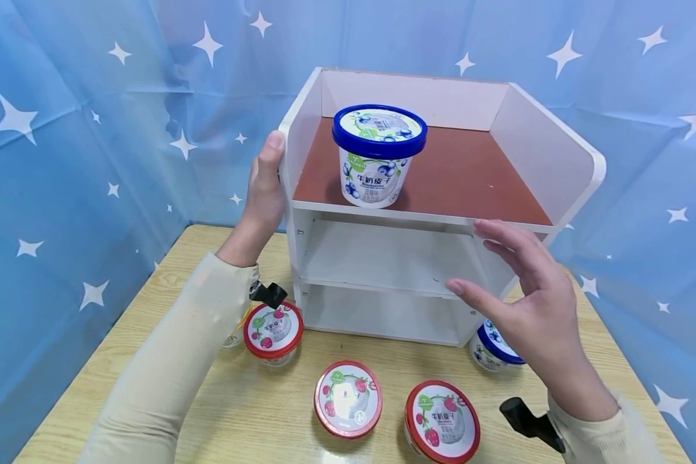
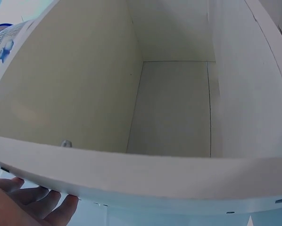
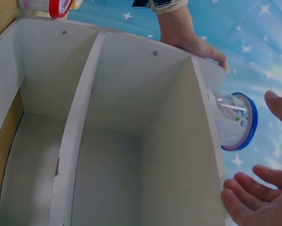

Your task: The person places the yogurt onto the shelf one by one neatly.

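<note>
A white shelf unit (image 1: 548,138) with a brown top board stands on the table. Near the front left of that board sits an upright tub with a blue lid and blueberry print (image 1: 377,174); it shows from the side in the right wrist view. My left hand (image 1: 265,190) rests against the outside of the unit's left panel, and its fingers (image 2: 37,202) touch the panel in the left wrist view. Before the unit's right front my right hand (image 1: 530,306) is spread with thumb and fingers apart, holding nothing, fingertips close to the top board's front edge.
Red-lidded strawberry tubs stand on the wooden table (image 1: 301,412) before the unit: one at left (image 1: 274,330), one in the middle (image 1: 348,399), one at right (image 1: 443,422). Another blue-lidded tub (image 1: 487,354) is partly hidden behind my right hand. A starry blue curtain (image 1: 151,77) hangs behind.
</note>
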`<move>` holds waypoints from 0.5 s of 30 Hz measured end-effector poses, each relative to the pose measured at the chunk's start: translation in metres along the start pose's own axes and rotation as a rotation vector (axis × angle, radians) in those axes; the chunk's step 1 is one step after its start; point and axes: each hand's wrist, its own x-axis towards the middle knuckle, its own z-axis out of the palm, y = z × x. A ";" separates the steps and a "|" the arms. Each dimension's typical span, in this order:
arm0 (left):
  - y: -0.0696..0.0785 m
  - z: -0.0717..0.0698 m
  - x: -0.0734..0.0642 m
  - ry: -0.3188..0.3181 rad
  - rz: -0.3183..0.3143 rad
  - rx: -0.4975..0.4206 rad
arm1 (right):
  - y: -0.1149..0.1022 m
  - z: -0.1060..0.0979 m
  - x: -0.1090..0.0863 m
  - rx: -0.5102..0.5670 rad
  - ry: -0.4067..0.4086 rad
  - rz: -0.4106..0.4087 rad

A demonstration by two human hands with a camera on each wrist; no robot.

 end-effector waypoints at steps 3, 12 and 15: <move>0.000 0.000 0.000 0.005 0.003 0.004 | 0.002 0.000 -0.002 -0.004 0.003 0.003; -0.001 0.000 0.000 0.013 -0.006 -0.002 | 0.009 -0.004 -0.009 -0.029 -0.020 0.029; 0.000 0.000 0.000 0.008 0.005 -0.005 | 0.013 -0.005 -0.012 -0.019 -0.010 0.030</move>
